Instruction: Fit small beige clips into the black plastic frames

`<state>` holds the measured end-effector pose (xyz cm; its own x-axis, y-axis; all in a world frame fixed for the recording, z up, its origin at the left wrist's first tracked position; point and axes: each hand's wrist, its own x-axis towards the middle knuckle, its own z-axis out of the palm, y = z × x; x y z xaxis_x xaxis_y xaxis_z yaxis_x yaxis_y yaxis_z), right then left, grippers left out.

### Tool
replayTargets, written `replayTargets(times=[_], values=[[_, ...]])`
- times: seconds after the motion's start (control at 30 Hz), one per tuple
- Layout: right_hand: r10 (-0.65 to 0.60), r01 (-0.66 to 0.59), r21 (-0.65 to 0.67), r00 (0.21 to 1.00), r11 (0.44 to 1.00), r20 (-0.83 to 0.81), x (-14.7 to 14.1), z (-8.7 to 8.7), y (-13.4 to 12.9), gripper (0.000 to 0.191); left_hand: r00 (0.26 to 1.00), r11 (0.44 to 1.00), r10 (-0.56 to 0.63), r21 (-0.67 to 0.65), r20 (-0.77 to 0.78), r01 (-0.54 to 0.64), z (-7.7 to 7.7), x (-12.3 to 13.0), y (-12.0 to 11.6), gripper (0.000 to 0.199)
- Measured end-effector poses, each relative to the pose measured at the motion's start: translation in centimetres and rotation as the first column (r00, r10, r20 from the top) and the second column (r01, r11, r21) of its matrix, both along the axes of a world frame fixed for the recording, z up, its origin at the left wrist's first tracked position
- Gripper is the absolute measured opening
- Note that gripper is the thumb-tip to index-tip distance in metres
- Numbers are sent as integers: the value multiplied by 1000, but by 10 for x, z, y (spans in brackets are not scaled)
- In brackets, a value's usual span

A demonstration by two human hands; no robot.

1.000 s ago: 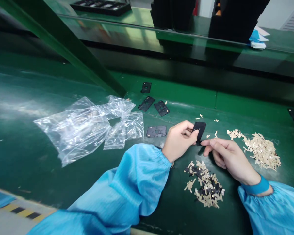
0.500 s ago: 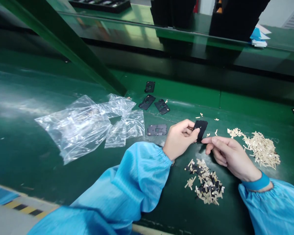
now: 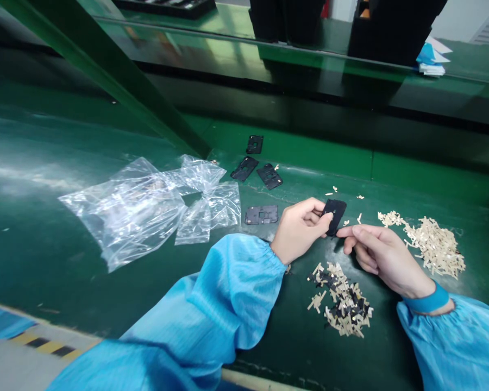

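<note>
My left hand (image 3: 303, 225) is closed on a thin black plastic plate (image 3: 336, 212), thumb across its face and fingers behind. The plate is tilted up above the green table (image 3: 155, 298). My right hand (image 3: 378, 252) reaches in from the right, index finger stretched to the plate's lower edge. Its other fingers bend loosely, and nothing shows in them. Below the hands lies a mixed pile of small beige and black pieces (image 3: 348, 304). To the right is a larger heap of beige pieces (image 3: 438, 250). Similar black plates (image 3: 262, 215) lie left of my left hand.
Clear plastic bags (image 3: 134, 212) lie crumpled on the left of the table. A green slanted post (image 3: 118, 81) comes down behind them. A raised shelf (image 3: 228, 51) runs along the back, carrying black stacked boxes (image 3: 391, 32). Several loose beige bits (image 3: 361, 197) are scattered beyond my right hand.
The plate in my left hand has tilted very slightly, and my right index finger stays at its lower edge. The view has shifted a little; otherwise both hands hold nearly the same pose.
</note>
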<state>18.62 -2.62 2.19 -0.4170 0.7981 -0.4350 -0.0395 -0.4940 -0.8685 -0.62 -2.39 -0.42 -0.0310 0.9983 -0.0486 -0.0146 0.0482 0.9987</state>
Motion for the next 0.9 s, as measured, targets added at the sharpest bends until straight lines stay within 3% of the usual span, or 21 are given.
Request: replayTargets(times=[0.9], values=[[4,-4,-15,1000,1000,-23,2,-1,-1,29,995,997,9,-71,104,-1,3,0,0,20]])
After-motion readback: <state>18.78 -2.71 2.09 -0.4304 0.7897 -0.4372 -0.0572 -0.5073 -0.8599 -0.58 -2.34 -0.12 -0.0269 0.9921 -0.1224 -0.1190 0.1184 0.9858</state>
